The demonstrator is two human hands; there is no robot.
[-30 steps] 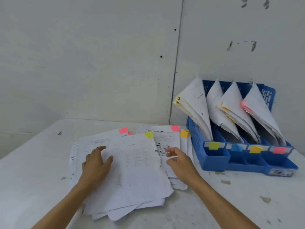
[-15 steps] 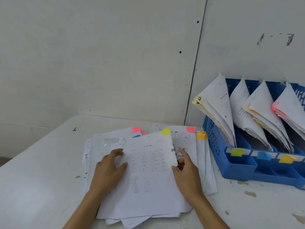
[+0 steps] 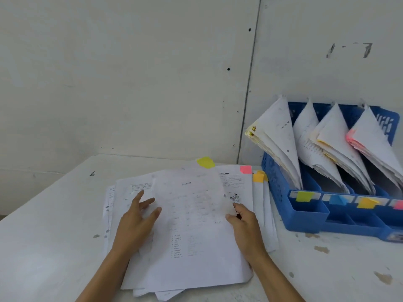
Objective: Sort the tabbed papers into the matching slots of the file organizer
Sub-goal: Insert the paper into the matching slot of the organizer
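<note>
A loose pile of white papers (image 3: 130,190) lies on the table in front of me. The top sheet (image 3: 196,236) carries a yellow tab (image 3: 205,162), and its far end is lifted off the pile. My right hand (image 3: 246,227) pinches that sheet's right edge. My left hand (image 3: 137,223) rests flat on the pile with fingers spread, at the sheet's left edge. Below show a pink tab (image 3: 246,169) and an orange tab (image 3: 259,176). The blue file organizer (image 3: 305,216) stands to the right, each slot holding leaning papers, with yellow (image 3: 303,196), blue (image 3: 337,200), orange (image 3: 367,202) and pink (image 3: 399,205) labels.
The white table (image 3: 48,236) meets a white wall (image 3: 130,73) close behind the pile and the organizer. The organizer's right end runs out of view. Chipped spots mark the tabletop at the right front.
My right hand has taken the yellow-tabbed sheet's right edge and raised its far end off the pile. My left hand stayed on the pile. The camera swung left, pushing the organizer toward the right edge.
</note>
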